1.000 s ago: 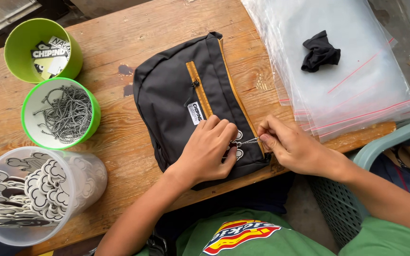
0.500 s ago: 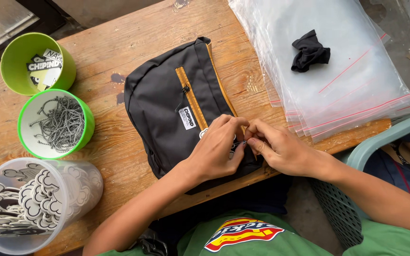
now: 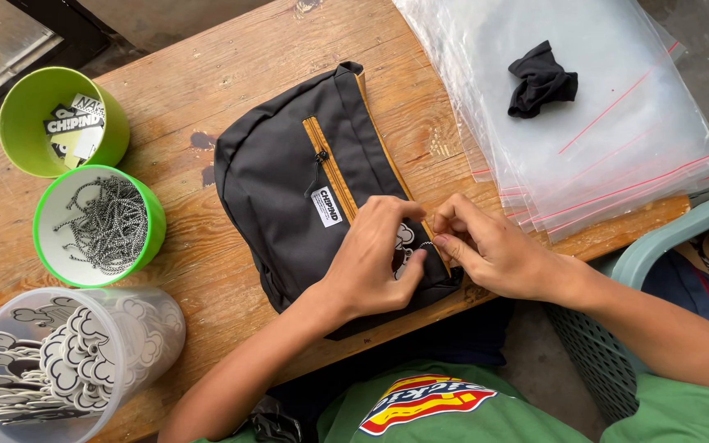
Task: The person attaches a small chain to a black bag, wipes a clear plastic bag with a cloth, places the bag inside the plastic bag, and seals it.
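Observation:
A black pouch bag (image 3: 289, 184) with a yellow zip and a small white label lies on the wooden table (image 3: 231, 66). My left hand (image 3: 375, 258) rests on the bag's near corner, fingers curled around a white cartoon-shaped tag (image 3: 404, 243). My right hand (image 3: 490, 250) meets it from the right, fingertips pinching a thin cord at the bag's edge beside that tag. The two hands touch each other there, and most of the tag is hidden under my fingers.
A stack of clear zip bags (image 3: 584, 115) with red seals lies at the right, a crumpled black cloth (image 3: 542, 79) on top. At the left stand a green cup of labels (image 3: 63, 123), a green cup of cords (image 3: 100, 226) and a clear tub of white tags (image 3: 67, 361). A green plastic chair (image 3: 658, 246) is at the right.
My hands have drawn closer together on the bag's corner. The right hand, earlier pulling the cord out to the side, now pinches it right at the tag.

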